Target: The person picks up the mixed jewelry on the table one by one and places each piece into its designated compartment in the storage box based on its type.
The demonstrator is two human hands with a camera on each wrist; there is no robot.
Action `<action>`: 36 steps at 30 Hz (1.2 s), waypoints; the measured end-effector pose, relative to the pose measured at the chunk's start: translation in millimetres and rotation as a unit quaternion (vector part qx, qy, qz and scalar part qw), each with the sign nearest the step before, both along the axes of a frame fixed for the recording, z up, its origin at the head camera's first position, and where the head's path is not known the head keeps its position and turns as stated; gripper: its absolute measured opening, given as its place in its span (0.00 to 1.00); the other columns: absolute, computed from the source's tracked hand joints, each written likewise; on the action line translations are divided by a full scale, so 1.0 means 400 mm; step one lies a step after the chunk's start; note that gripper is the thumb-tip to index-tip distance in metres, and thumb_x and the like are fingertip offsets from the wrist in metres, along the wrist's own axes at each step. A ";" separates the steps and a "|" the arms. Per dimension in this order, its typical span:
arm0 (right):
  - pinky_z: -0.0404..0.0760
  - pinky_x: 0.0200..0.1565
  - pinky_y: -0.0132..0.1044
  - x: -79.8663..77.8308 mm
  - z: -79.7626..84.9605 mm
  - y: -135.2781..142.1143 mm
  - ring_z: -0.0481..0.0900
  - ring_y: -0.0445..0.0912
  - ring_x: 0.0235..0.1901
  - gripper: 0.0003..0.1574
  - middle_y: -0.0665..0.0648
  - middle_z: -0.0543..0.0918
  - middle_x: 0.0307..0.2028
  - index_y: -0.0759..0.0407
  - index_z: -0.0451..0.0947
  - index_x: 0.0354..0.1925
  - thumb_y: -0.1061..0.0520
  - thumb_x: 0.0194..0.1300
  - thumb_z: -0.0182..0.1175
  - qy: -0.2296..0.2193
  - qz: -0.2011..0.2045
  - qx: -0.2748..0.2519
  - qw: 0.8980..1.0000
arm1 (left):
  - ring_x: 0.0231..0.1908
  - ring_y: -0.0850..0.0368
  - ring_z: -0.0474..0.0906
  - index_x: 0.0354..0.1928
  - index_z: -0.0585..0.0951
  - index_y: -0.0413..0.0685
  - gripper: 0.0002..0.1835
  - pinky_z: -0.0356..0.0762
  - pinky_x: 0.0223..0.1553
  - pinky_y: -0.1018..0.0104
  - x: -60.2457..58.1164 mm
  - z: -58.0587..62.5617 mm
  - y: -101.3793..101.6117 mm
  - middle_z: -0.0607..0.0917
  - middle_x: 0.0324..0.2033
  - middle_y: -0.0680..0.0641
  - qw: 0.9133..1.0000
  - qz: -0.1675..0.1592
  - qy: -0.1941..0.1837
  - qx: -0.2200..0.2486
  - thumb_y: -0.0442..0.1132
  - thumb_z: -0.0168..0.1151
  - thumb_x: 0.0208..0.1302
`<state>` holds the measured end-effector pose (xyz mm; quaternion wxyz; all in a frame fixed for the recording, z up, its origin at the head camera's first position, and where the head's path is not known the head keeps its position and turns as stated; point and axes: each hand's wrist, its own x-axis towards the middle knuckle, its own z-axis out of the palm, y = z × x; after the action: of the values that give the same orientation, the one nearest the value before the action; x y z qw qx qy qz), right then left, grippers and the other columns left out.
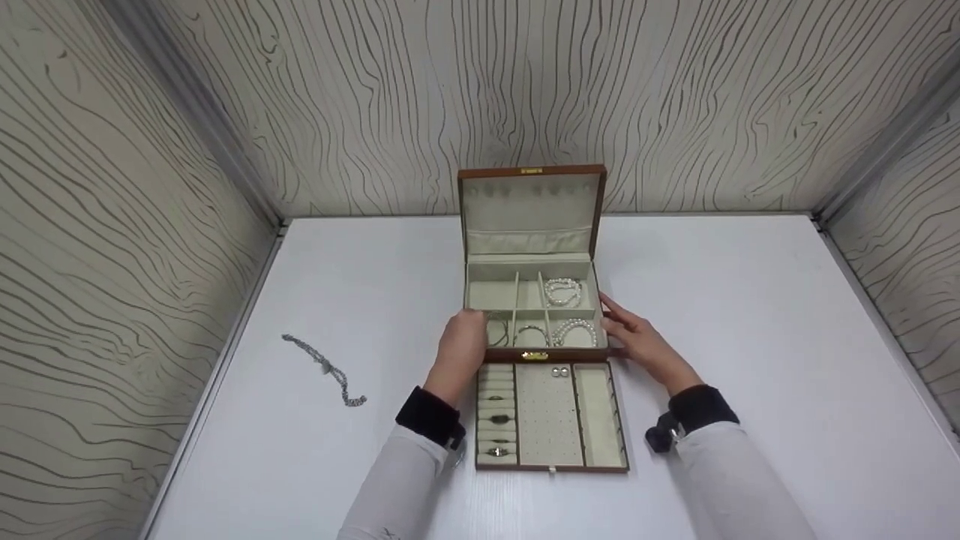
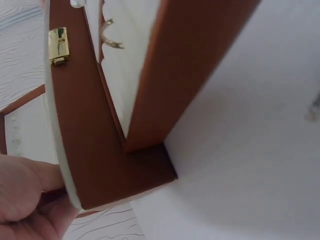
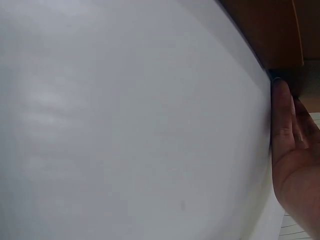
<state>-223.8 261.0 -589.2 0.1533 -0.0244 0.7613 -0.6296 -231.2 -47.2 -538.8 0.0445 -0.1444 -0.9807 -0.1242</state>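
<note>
An open brown jewelry box [image 1: 577, 355] stands in the middle of the white table, its lid [image 1: 529, 206] raised. At its front left corner my left hand [image 1: 463, 345] grips the side wall over the rim. The left wrist view has that hand [image 2: 25, 195] with thumb and fingers about the box edge. Along the right side wall lies my right hand [image 1: 645, 345], fingers extended and touching the box low down near the table. Pearl bracelets [image 1: 562, 294] and thin bangles [image 1: 531, 334] lie in the compartments. A jewelry tray [image 1: 547, 427] is right against the box's front.
A silver chain necklace [image 1: 324, 367] lies stretched out on the table [image 1: 750, 322] at the left. The tray carries several rings [image 1: 499, 419] in its left rolls and a pair of round earrings [image 1: 560, 372]. Wood-patterned panels [image 1: 510, 97] enclose the back and sides.
</note>
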 end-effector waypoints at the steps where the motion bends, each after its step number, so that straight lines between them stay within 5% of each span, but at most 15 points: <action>1: 0.73 0.57 0.56 0.000 0.000 -0.001 0.64 0.67 0.65 0.37 0.72 0.61 0.69 0.49 0.48 0.77 0.53 0.77 0.48 -0.004 0.000 -0.004 1.000 | 0.27 0.51 0.83 0.26 0.83 0.39 0.09 0.81 0.25 0.64 0.003 0.000 0.001 0.84 0.24 0.42 1.000 -0.007 0.002 -0.013 0.20 0.62 0.58; 8: 0.73 0.58 0.56 0.003 0.013 -0.007 0.62 0.66 0.66 0.37 0.73 0.56 0.71 0.50 0.45 0.78 0.54 0.78 0.46 -0.022 0.002 -0.015 1.000 | 0.25 0.53 0.82 0.25 0.81 0.38 0.07 0.81 0.25 0.66 0.016 0.006 0.009 0.81 0.23 0.44 0.996 -0.048 0.019 -0.068 0.21 0.65 0.55; 16: 0.72 0.59 0.57 0.000 0.003 -0.003 0.62 0.67 0.66 0.36 0.73 0.57 0.70 0.49 0.46 0.78 0.53 0.79 0.46 -0.016 -0.002 -0.001 1.000 | 0.29 0.52 0.81 0.32 0.82 0.31 0.04 0.82 0.28 0.67 0.008 0.015 0.006 0.79 0.36 0.39 0.997 -0.052 -0.054 0.009 0.21 0.58 0.59; 22: 0.71 0.59 0.59 -0.001 0.001 -0.002 0.61 0.68 0.66 0.36 0.74 0.57 0.70 0.49 0.46 0.78 0.54 0.79 0.45 -0.015 -0.004 -0.005 1.000 | 0.36 0.48 0.81 0.38 0.82 0.32 0.05 0.83 0.37 0.63 0.013 0.008 0.008 0.80 0.38 0.39 0.995 -0.094 -0.037 0.005 0.27 0.58 0.65; 30: 0.74 0.57 0.56 0.004 0.007 -0.006 0.64 0.66 0.65 0.36 0.72 0.60 0.69 0.47 0.48 0.78 0.51 0.78 0.47 -0.013 -0.006 0.006 1.000 | 0.45 0.42 0.80 0.50 0.80 0.35 0.19 0.81 0.44 0.51 0.021 0.009 0.019 0.83 0.42 0.36 0.989 -0.096 -0.114 -0.004 0.44 0.46 0.77; 36: 0.75 0.57 0.56 0.000 0.000 -0.003 0.63 0.66 0.66 0.37 0.72 0.60 0.69 0.49 0.46 0.78 0.51 0.78 0.47 -0.009 0.001 0.006 1.000 | 0.53 0.42 0.78 0.60 0.76 0.36 0.24 0.77 0.53 0.50 0.026 0.009 0.009 0.80 0.53 0.36 0.985 -0.101 -0.133 0.051 0.48 0.45 0.78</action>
<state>-223.7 260.0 -589.4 0.1610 -0.0186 0.7633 -0.6254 -220.8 -43.6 -535.1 -0.0916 -0.2223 -0.9507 -0.1960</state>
